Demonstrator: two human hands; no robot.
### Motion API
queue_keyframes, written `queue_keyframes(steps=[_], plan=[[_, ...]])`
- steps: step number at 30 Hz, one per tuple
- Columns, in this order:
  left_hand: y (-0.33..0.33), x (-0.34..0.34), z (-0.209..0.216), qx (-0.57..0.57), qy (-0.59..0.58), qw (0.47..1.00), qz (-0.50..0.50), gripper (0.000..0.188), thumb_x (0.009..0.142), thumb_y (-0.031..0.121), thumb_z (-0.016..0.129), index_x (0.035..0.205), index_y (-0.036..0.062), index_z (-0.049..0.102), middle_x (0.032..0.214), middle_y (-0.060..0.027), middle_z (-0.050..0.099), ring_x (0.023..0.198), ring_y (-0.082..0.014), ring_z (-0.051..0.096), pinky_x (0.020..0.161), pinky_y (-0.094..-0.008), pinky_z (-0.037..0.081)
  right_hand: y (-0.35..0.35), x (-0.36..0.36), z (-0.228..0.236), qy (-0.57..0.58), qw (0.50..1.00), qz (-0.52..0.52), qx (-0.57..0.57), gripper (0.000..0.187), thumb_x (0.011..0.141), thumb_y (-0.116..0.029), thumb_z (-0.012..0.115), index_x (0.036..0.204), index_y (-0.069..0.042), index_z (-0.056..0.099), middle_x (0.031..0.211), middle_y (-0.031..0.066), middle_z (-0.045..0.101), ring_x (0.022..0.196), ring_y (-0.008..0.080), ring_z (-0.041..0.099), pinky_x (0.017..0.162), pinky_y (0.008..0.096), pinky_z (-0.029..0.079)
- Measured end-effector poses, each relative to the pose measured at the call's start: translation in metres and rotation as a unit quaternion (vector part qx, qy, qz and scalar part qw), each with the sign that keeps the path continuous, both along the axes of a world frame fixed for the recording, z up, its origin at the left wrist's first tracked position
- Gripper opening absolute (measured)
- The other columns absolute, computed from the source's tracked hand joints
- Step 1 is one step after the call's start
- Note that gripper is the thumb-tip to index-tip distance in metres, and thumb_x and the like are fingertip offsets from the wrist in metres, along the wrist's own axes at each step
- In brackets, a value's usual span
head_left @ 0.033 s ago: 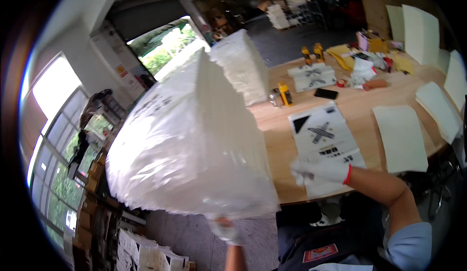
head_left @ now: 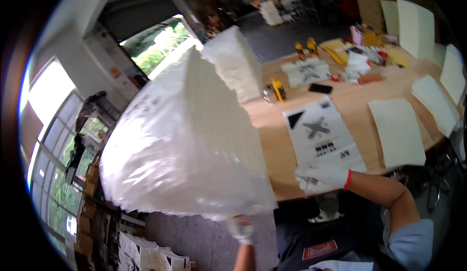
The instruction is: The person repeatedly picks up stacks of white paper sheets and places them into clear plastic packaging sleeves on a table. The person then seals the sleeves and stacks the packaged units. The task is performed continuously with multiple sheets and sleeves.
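Head view: a person's right hand (head_left: 321, 177), in a white glove with a red cuff, lies over the near end of a white printed bag (head_left: 320, 130) flat on a wooden table (head_left: 275, 159)—fingers partly curled, grip unclear. The gloved left hand (head_left: 242, 230) is at the lower edge of a tall stack of white plastic bags (head_left: 194, 139)—its finger opening and hold cannot be told.

The left windows (head_left: 51, 88) (greenery (head_left: 62, 183) outside) glow brightly
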State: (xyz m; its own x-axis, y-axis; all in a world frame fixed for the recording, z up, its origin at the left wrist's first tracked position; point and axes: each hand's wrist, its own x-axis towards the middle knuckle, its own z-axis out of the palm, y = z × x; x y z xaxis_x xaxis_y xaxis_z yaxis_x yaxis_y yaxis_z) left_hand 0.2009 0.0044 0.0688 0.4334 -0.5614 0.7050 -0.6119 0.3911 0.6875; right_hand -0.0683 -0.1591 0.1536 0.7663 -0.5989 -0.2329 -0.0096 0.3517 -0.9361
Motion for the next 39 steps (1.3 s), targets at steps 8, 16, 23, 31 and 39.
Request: queue_keyframes(steps=[8,16,23,31,39], plan=[[-0.154,-0.181,-0.051,0.31,-0.287,0.886,-0.193,0.028,0.077,0.031,0.069,0.097,0.0119,0.06,0.094,-0.011,0.06,0.09,-0.0326,0.056,0.077,-0.0452,0.045,0.112,-0.089,-0.14,0.019,0.974,-0.162,0.159,0.027,0.093,-0.031,0.053,0.089,-0.005,0.059,0.077,0.0039,0.063,0.062,0.0086,0.056,0.054,0.0227,0.046],[-0.219,-0.188,-0.094,0.462,-0.269,0.789,-0.303,0.024,0.078,0.036,0.066,0.075,0.0124,0.066,0.09,-0.0096,0.062,0.085,-0.0287,0.058,0.072,-0.0393,0.045,0.125,-0.116,-0.155,0.023,0.945,-0.263,0.196,0.026,0.094,-0.03,0.053,0.088,-0.006,0.059,0.074,0.0026,0.061,0.058,0.0102,0.055,0.053,0.0232,0.046],[-0.23,-0.176,-0.076,0.413,-0.206,0.83,-0.312,0.024,0.087,0.032,0.056,0.078,0.0117,0.066,0.089,-0.0121,0.062,0.082,-0.0306,0.059,0.072,-0.0393,0.045,0.032,-0.115,-0.136,0.055,0.954,-0.284,0.074,0.039,0.091,-0.042,0.053,0.096,-0.003,0.059,0.076,0.0045,0.063,0.064,0.0131,0.057,0.056,0.0248,0.047],[-0.24,-0.171,-0.017,0.3,-0.029,0.914,-0.27,0.023,0.093,0.029,0.055,0.098,0.0074,0.062,0.088,-0.0048,0.063,0.078,-0.0207,0.06,0.066,-0.034,0.046,-0.035,-0.095,-0.148,0.272,0.893,-0.311,-0.178,0.054,0.085,-0.056,0.051,0.105,-0.007,0.063,0.093,0.0174,0.066,0.083,0.0329,0.062,0.076,0.0394,0.048],[-0.238,-0.175,0.039,0.275,0.197,0.836,-0.432,0.023,0.091,0.012,0.057,0.113,0.0055,0.057,0.093,0.0021,0.061,0.067,-0.0065,0.054,0.056,-0.0207,0.041,0.01,-0.141,-0.083,0.313,0.918,-0.243,0.012,0.039,0.089,-0.043,0.052,0.096,-0.007,0.066,0.088,0.0202,0.066,0.082,0.0331,0.064,0.068,0.0419,0.05]])
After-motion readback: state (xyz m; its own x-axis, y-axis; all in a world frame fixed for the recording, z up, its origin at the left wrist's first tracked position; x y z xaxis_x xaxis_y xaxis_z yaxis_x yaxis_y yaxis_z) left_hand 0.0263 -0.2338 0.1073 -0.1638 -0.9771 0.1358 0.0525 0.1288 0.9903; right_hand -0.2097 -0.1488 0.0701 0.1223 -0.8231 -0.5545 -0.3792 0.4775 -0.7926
